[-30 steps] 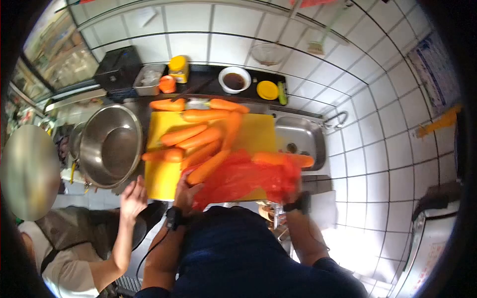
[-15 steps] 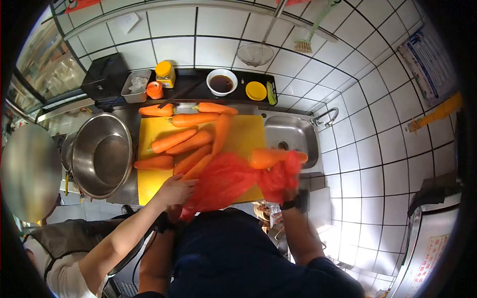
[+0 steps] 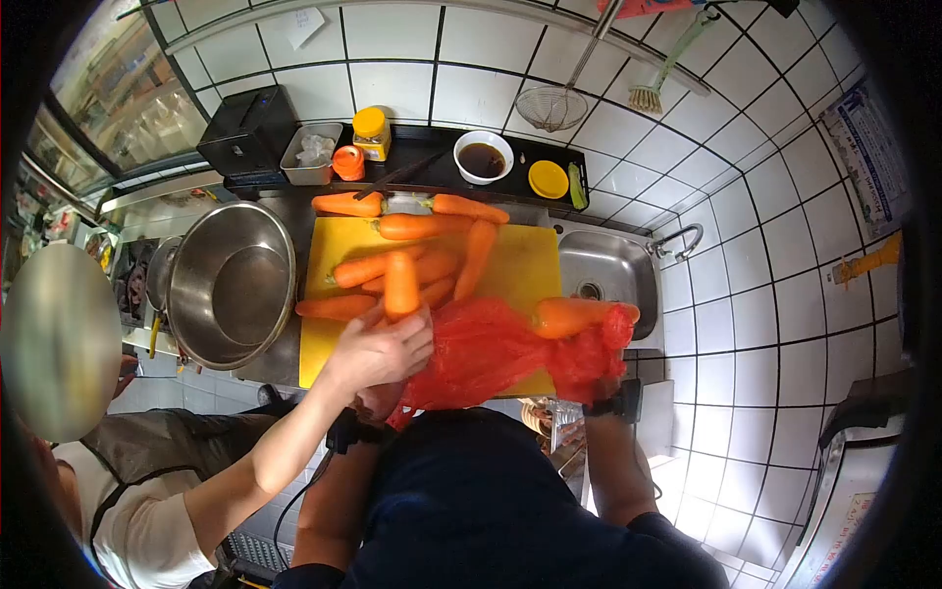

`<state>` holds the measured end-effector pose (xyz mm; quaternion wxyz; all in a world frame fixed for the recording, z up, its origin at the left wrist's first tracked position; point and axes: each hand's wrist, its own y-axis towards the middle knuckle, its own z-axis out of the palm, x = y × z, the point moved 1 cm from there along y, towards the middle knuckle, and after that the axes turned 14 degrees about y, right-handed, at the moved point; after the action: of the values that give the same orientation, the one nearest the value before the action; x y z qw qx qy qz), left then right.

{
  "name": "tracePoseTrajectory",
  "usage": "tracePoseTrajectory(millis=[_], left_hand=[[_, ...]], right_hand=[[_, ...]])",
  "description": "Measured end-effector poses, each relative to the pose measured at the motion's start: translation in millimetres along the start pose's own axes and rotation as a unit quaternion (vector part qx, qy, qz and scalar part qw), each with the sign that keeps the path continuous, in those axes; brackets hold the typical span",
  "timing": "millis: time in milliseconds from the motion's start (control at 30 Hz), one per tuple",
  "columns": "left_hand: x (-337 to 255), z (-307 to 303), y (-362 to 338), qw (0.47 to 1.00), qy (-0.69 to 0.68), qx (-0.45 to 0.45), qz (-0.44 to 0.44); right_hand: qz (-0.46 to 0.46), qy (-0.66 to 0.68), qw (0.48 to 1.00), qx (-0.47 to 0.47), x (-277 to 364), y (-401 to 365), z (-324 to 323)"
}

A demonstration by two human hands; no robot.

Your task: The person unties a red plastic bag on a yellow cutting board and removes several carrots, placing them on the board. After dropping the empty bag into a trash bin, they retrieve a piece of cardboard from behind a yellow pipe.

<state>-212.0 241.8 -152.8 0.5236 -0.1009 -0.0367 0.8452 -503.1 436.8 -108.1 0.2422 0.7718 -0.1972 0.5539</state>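
A crumpled red plastic bag (image 3: 486, 344) stretches between my hands over the near part of the yellow cutting board (image 3: 329, 363). My left hand (image 3: 381, 400) grips its left side, with the fingers mostly hidden behind another person's hand. Red film covers much of my right hand (image 3: 601, 378), which is closed on the bag's right end. Beside it, a carrot (image 3: 569, 317) sticks out at the bag's upper edge. The other person's hand (image 3: 383, 348) holds a raised carrot (image 3: 400, 285) just above my left hand. Several carrots (image 3: 424, 227) lie on and behind the board.
A large steel bowl (image 3: 233, 285) stands left of the board, and a steel sink (image 3: 608, 265) lies to the right. On the back ledge are a white bowl of dark liquid (image 3: 483, 157), a yellow-lidded jar (image 3: 371, 134) and a yellow lid (image 3: 549, 179). Another person stands close at left.
The other person's hand has lifted a carrot from the near left of the board, turning it upright. My hands keep hold of the bag. The view has shifted, moving the scene rightward.
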Motion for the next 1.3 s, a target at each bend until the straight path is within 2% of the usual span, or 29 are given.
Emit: tracePoseTrajectory(millis=[33, 67, 100, 133, 167, 200, 233, 267, 300, 367, 400, 433, 500, 567, 667, 733, 767, 833, 867, 933, 967, 1000, 1033, 1067, 1100, 1133, 1167, 1233, 1300], left_hand=[[2, -4, -2, 1.0, 0.0, 0.0, 0.0], [5, -14, -7, 0.99, 0.122, -0.014, 0.068], [9, -37, -11, 0.959, 0.264, -0.054, 0.083], [14, -60, -16, 0.907, 0.4, -0.099, 0.088], [15, -58, -15, 0.908, 0.399, -0.1, 0.085], [15, -52, -12, 0.781, 0.612, -0.114, 0.049], [15, -45, -8, 0.606, 0.786, -0.12, 0.01], [18, -30, -1, 0.531, 0.837, -0.127, 0.029], [21, -39, 10, 0.532, 0.837, -0.127, 0.028], [29, -63, 31, 0.403, 0.906, -0.057, 0.114], [30, -56, 37, 0.386, 0.909, -0.059, 0.145], [33, -50, 42, 0.385, 0.91, -0.058, 0.144], [35, -44, 49, 0.343, 0.912, -0.145, 0.172], [34, -51, 50, 0.303, 0.933, -0.12, 0.155], [36, -48, 48, 0.261, 0.95, -0.11, 0.13], [38, -31, 46, 0.24, 0.96, -0.122, 0.076], [39, -26, 47, 0.233, 0.962, -0.127, 0.058], [44, -28, 51, 0.155, 0.981, -0.115, 0.015], [45, -34, 53, 0.157, 0.98, -0.123, -0.015], [49, -44, 55, 0.144, 0.983, -0.114, -0.014], [52, -51, 55, 0.131, 0.986, -0.098, -0.018], [55, -59, 54, 0.131, 0.986, -0.101, -0.016], [59, -67, 54, 0.158, 0.983, -0.09, -0.006], [62, -72, 55, 0.183, 0.98, -0.077, 0.002], [61, -55, 52, 0.182, 0.98, -0.075, 0.001], [61, -38, 46, 0.205, 0.975, -0.074, 0.034], [59, -13, 40, 0.227, 0.969, -0.072, 0.066], [52, 26, 35, 0.245, 0.965, -0.084, 0.032], [45, 48, 30, 0.262, 0.96, -0.1, 0.002]], right_hand=[[0.016, 0.078, 0.997, -0.018, -4, -1, -5], [0.032, 0.156, 0.986, -0.037, -8, -2, -10], [0.05, 0.233, 0.969, -0.056, -14, -4, -15], [0.067, 0.308, 0.946, -0.076, -19, -8, -21], [0.077, 0.343, 0.932, -0.086, -18, -9, -23], [0.087, 0.379, 0.916, -0.097, -10, -8, -22], [0.117, 0.544, 0.827, -0.085, -1, -4, -23], [0.142, 0.69, 0.707, -0.071, 14, 2, -22], [0.143, 0.689, 0.707, -0.071, 25, 5, -21], [0.315, 0.665, 0.675, 0.046, 43, 6, -15], [0.316, 0.666, 0.674, 0.045, 53, 10, -11], [0.368, 0.62, 0.687, 0.092, 63, 13, -2], [0.416, 0.572, 0.694, 0.135, 60, 16, 15], [0.495, 0.486, 0.706, 0.142, 19, 17, 30], [0.508, 0.517, 0.672, 0.155, -23, 16, 34], [0.513, 0.53, 0.651, 0.18, -11, 17, 36], [0.419, 0.561, 0.679, 0.22, 19, 17, 34], [0.32, 0.583, 0.699, 0.262, 28, 11, 32], [0.294, 0.404, 0.836, 0.228, 10, 4, 29], [0.246, 0.203, 0.929, 0.187, -4, 7, 27], [0.348, 0.366, 0.844, 0.177, -6, 9, 29], [0.437, 0.513, 0.722, 0.158, -11, 10, 30], [0.436, 0.513, 0.722, 0.16, -25, 8, 26], [0.403, 0.511, 0.738, 0.179, -50, 2, 20], [0.371, 0.508, 0.752, 0.198, -50, 1, 20], [0.37, 0.509, 0.752, 0.196, -50, -4, 19], [0.335, 0.421, 0.825, 0.176, -23, -6, 23], [0.296, 0.326, 0.885, 0.152, -6, -5, 34], [0.285, 0.314, 0.894, 0.145, -4, -3, 38]])
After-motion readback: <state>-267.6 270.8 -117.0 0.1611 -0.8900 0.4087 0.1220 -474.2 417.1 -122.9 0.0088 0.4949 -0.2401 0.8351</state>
